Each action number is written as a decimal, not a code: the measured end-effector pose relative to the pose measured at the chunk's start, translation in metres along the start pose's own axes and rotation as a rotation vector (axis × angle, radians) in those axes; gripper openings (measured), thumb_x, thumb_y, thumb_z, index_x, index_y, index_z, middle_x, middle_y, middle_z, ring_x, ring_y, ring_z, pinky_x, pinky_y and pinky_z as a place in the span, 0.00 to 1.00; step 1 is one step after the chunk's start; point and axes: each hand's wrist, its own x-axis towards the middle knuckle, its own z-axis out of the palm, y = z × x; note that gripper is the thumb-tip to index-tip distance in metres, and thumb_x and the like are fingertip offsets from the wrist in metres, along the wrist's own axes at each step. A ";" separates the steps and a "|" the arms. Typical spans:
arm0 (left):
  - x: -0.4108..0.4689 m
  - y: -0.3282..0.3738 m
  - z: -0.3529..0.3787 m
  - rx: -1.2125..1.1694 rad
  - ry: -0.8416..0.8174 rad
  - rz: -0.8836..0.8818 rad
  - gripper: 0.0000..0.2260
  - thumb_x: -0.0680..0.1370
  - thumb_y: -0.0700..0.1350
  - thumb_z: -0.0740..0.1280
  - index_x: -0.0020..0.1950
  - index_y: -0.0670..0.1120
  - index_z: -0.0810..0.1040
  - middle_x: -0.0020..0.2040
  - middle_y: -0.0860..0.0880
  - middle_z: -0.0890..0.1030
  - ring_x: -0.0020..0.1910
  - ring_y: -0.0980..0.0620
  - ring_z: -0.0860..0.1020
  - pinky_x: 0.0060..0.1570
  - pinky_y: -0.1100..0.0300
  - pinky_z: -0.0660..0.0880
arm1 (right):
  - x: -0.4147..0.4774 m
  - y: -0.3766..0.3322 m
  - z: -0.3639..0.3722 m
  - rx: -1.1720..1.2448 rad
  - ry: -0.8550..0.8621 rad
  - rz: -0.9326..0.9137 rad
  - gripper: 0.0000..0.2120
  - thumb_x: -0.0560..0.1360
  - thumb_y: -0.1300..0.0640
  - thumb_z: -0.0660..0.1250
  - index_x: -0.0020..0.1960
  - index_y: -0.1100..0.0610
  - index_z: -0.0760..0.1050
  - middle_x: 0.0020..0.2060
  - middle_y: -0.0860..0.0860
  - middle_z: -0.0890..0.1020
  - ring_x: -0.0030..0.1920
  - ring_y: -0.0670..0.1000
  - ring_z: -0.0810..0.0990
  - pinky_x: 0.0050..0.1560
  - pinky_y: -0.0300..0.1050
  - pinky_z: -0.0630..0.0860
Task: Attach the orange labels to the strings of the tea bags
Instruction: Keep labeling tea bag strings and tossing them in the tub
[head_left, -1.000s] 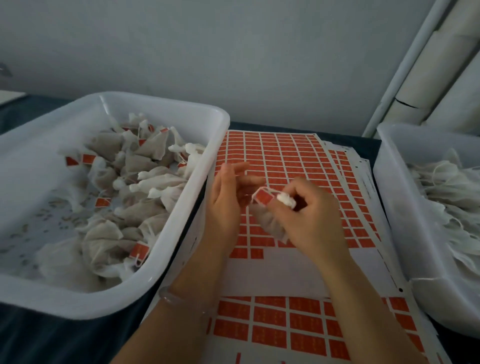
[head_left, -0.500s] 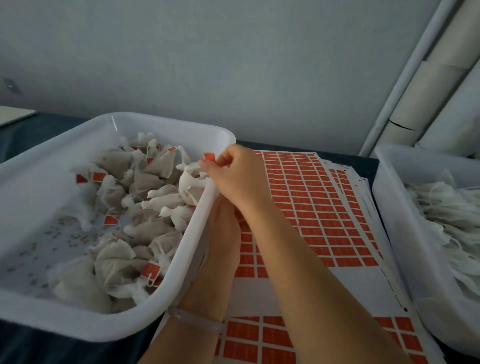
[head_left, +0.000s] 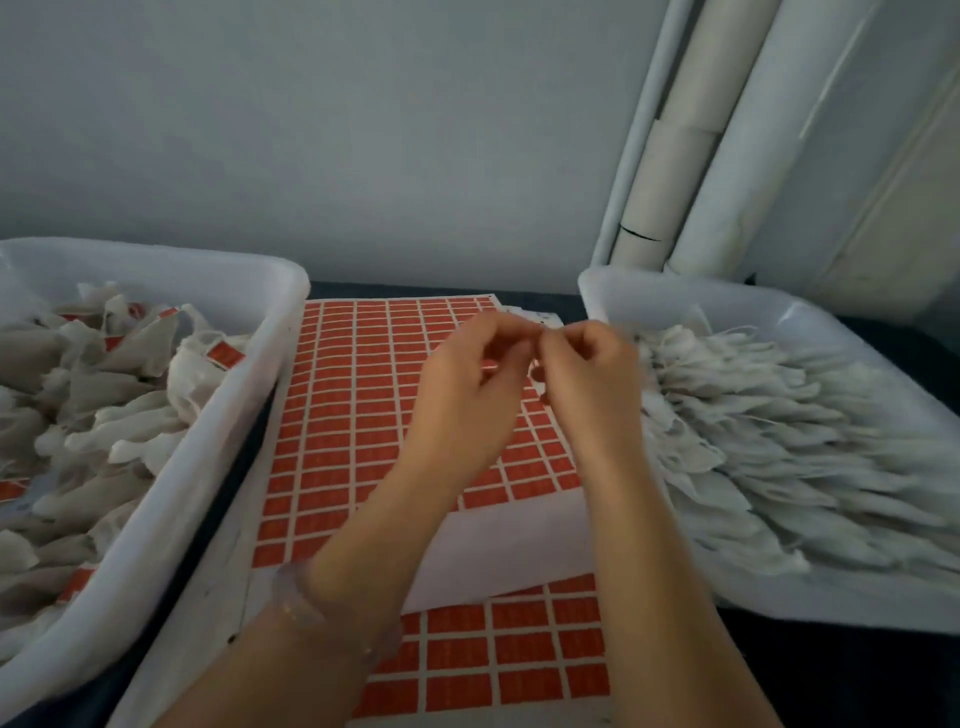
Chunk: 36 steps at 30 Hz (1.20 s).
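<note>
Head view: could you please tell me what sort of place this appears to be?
Probably a small hand-packing workstation for tea: the left bin holds labelled tea bags, the right bin unlabelled tea bags, with orange label sheets between.

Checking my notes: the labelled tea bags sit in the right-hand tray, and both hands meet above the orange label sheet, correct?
No. The head view shows the labelled tea bags in the left tray; the left hand and right hand do meet above the orange label sheet.
</note>
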 end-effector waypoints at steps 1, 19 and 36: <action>0.010 0.001 0.014 0.047 -0.021 0.033 0.06 0.79 0.47 0.64 0.53 0.56 0.79 0.48 0.58 0.82 0.48 0.60 0.80 0.47 0.60 0.78 | 0.010 -0.006 -0.013 -0.052 0.051 -0.009 0.06 0.76 0.55 0.63 0.42 0.54 0.76 0.36 0.47 0.80 0.36 0.46 0.77 0.35 0.37 0.69; 0.035 0.011 0.069 0.148 -0.544 -0.029 0.20 0.77 0.36 0.61 0.67 0.50 0.73 0.68 0.49 0.73 0.67 0.49 0.68 0.59 0.57 0.63 | 0.040 -0.003 -0.090 -0.469 0.011 -0.065 0.16 0.73 0.67 0.64 0.57 0.54 0.79 0.51 0.51 0.81 0.48 0.48 0.77 0.48 0.37 0.70; -0.025 -0.070 -0.061 0.009 0.016 -0.139 0.07 0.75 0.40 0.68 0.42 0.51 0.74 0.35 0.60 0.80 0.36 0.63 0.78 0.31 0.71 0.73 | -0.041 0.047 0.040 0.069 -0.476 -0.004 0.08 0.72 0.53 0.72 0.48 0.43 0.80 0.42 0.43 0.84 0.40 0.38 0.81 0.36 0.31 0.77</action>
